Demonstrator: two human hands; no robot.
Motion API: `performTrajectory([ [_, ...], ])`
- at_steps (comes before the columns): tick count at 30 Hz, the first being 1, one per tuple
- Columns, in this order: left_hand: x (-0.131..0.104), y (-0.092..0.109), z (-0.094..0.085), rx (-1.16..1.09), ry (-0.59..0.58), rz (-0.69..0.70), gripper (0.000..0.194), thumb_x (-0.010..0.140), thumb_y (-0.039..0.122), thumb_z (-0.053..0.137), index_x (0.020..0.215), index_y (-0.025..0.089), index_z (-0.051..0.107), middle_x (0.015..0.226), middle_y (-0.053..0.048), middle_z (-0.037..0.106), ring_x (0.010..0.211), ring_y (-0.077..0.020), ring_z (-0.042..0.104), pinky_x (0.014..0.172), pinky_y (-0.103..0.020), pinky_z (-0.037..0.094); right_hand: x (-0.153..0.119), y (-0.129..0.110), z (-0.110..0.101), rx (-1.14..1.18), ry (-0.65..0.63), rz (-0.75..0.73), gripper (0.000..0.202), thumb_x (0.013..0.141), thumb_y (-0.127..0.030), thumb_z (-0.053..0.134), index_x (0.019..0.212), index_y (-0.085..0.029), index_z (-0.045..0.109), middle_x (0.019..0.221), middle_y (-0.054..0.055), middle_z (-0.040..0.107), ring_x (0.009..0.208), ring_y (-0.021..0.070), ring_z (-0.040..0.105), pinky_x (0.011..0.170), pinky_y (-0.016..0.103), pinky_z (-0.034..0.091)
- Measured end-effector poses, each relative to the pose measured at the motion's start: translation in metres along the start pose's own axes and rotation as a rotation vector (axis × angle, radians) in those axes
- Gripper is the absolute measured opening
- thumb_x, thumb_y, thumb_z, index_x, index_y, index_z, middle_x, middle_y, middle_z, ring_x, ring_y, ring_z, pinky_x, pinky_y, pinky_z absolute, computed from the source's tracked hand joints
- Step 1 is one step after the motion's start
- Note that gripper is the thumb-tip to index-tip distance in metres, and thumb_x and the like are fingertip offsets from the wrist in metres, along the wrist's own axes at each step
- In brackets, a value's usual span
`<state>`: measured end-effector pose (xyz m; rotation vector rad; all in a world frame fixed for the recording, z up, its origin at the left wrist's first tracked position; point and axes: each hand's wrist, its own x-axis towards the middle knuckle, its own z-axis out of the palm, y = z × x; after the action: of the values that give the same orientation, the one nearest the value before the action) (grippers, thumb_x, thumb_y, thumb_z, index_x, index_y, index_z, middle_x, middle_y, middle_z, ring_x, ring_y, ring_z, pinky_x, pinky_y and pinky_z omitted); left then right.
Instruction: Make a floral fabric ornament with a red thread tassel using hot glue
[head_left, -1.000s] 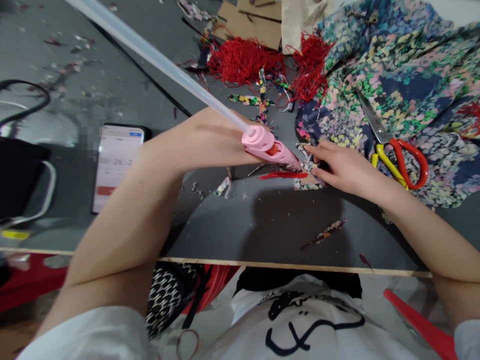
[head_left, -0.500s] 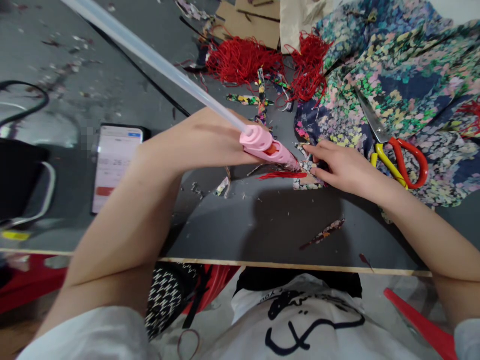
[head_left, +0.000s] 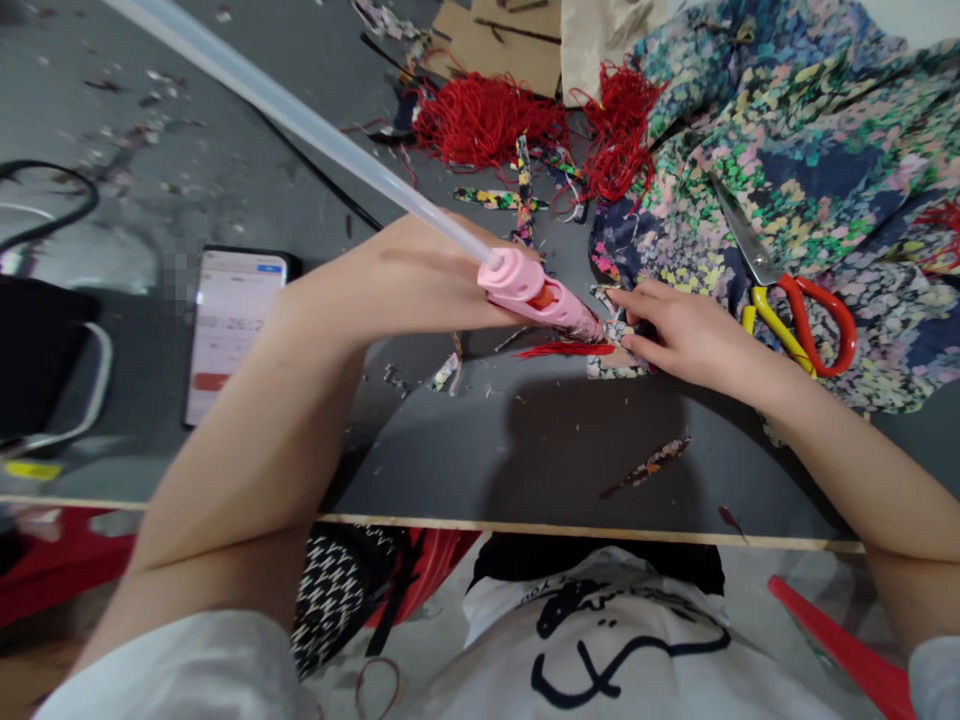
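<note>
Head view: left hand (head_left: 420,275) grips pink glue gun (head_left: 536,292) (unlabelled); right hand (head_left: 690,335) pinches floral scrap (head_left: 616,332).

The left hand (head_left: 427,275) grips a pink glue gun (head_left: 536,292), its nozzle at a small floral piece (head_left: 616,350) pinned by the right hand (head_left: 686,335). Right of the glue gun, scissors (head_left: 787,300) lie on floral fabric (head_left: 810,150); left of it, a phone (head_left: 229,330) rests on the worktop (head_left: 540,450).

glue gun (head_left: 536,294): glossy pink plastic | fabric (head_left: 810,150): floral cloth | table (head_left: 525,450): matt grey
</note>
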<state>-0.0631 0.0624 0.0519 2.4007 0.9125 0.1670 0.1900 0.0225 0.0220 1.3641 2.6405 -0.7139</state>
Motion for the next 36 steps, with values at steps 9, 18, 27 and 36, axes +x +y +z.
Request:
performTrajectory([
  [9, -0.0021, -0.0009, 0.0, 0.033, 0.01, 0.12, 0.048, 0.089, 0.048, 0.048, 0.06, 0.01, 0.052, 0.055, 0.008, 0.033, 0.051, 0.0009, 0.028, 0.047, -0.009, 0.019, 0.0014, 0.0005, 0.0008, -0.012, -0.015, 0.003, 0.052, 0.09, -0.027, 0.043, 0.14, -0.012, 0.045, 0.115, 0.014, 0.059, 0.094, 0.026, 0.062, 0.067, 0.03, 0.04],
  [18, -0.0027, 0.0046, 0.0012, -0.049, 0.03, 0.114, 0.05, 0.089, 0.051, 0.048, 0.063, 0.01, 0.059, 0.055, 0.007, 0.04, 0.05, -0.0005, 0.024, 0.044, -0.01, 0.02, 0.0013, 0.0002, 0.0011, -0.009, -0.001, -0.006, 0.048, 0.09, -0.025, 0.042, 0.137, -0.013, 0.048, 0.11, 0.013, 0.059, 0.091, 0.0244, 0.061, 0.066, 0.029, 0.038],
  [27, -0.0027, 0.0016, 0.0051, -0.035, 0.041, 0.113, 0.057, 0.087, 0.059, 0.045, 0.062, 0.01, 0.057, 0.054, 0.008, 0.034, 0.05, -0.0013, 0.016, 0.045, -0.013, 0.013, 0.0016, 0.0, 0.0007, -0.005, -0.002, -0.003, 0.049, 0.09, -0.025, 0.043, 0.137, -0.014, 0.048, 0.109, 0.013, 0.059, 0.093, 0.0247, 0.06, 0.066, 0.029, 0.038],
  [36, -0.0041, 0.0012, 0.0027, 0.011, 0.051, 0.095, 0.053, 0.088, 0.054, 0.045, 0.057, 0.012, 0.044, 0.055, 0.008, 0.03, 0.051, 0.0, 0.019, 0.044, -0.008, 0.017, 0.0013, 0.0, 0.0, -0.004, -0.012, 0.001, 0.047, 0.09, -0.026, 0.043, 0.135, -0.013, 0.049, 0.11, 0.013, 0.059, 0.09, 0.0238, 0.06, 0.066, 0.029, 0.038],
])
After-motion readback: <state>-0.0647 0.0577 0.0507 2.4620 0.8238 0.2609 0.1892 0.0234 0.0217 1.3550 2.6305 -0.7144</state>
